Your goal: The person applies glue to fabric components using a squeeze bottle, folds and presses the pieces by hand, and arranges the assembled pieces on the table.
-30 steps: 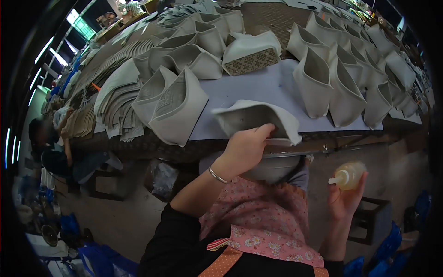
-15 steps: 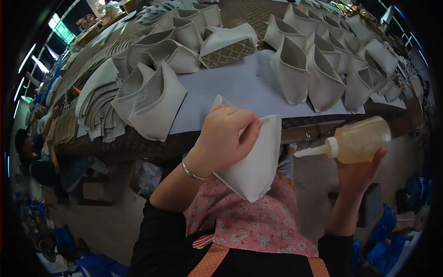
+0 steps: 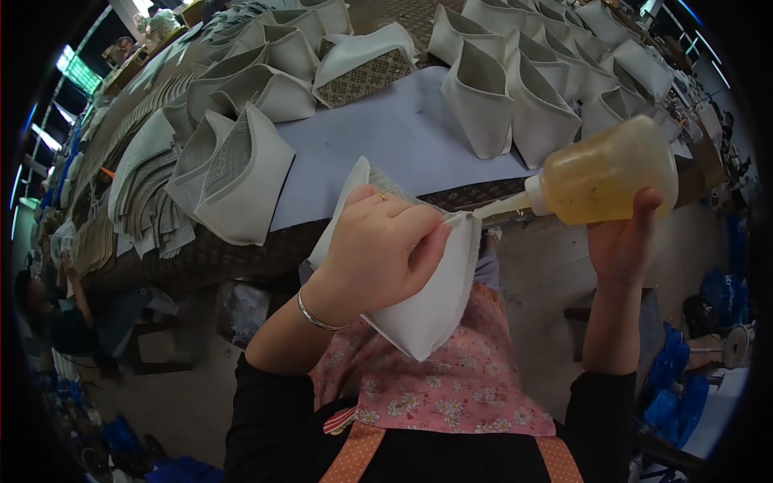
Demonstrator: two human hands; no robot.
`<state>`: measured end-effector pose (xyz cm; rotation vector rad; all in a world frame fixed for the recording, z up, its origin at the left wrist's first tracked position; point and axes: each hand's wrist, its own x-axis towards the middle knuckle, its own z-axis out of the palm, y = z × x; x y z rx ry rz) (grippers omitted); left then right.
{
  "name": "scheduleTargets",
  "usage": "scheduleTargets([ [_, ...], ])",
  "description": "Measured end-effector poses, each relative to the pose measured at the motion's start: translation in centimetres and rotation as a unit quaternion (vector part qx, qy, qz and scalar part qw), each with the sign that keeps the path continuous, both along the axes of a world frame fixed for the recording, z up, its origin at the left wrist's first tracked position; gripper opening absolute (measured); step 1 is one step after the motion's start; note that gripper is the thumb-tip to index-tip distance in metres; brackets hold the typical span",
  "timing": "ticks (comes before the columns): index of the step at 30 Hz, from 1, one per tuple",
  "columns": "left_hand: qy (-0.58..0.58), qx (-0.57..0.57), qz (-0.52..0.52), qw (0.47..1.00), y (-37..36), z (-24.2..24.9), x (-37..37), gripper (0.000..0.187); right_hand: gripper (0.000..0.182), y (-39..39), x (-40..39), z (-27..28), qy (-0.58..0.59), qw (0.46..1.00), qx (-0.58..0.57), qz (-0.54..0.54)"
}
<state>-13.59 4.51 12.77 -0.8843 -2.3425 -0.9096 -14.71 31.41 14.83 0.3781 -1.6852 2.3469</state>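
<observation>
A white, pocket-shaped piece of sheet material (image 3: 435, 294) hangs over my apron, its upper edge pinched in my left hand (image 3: 382, 249). My right hand (image 3: 624, 241) grips a translucent squeeze bottle (image 3: 608, 173) of yellowish liquid from below. The bottle lies tilted on its side, its narrow nozzle pointing left. The nozzle's tip is right at the piece's top right corner, close to my left fingertips. Part of the piece is hidden behind my left hand.
On the table, a bluish-white sheet (image 3: 362, 141) lies between groups of similar white pieces (image 3: 479, 101). One piece with a patterned brown face (image 3: 366, 78) lies at the back. Stacked flat cut pieces (image 3: 149, 189) stand at left, where another person (image 3: 60, 310) sits.
The bottle has moved up and left, bringing its nozzle to the corner of the white piece. My left hand still holds the piece, and the whole view has shifted slightly.
</observation>
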Motion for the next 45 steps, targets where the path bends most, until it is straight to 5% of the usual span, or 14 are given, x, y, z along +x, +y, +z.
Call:
scheduleTargets([
  [3, 0.001, -0.035, -0.008, 0.999, 0.0, 0.1, 0.1, 0.005, 0.064, 0.1, -0.1, -0.1, 0.018, 0.997, -0.043, 0.055],
  [27, -0.018, 0.028, -0.024, 0.999, 0.0, 0.9, 0.0, 0.004, 0.066, -0.2, 1.0, -0.4, -0.047, 0.993, -0.035, 0.104],
  [45, -0.127, 0.234, 0.029, 0.964, -0.4, 0.8, -0.6, 0.016, 0.084, 0.1, 3.6, -1.6, -0.051, 0.995, -0.019, 0.078],
])
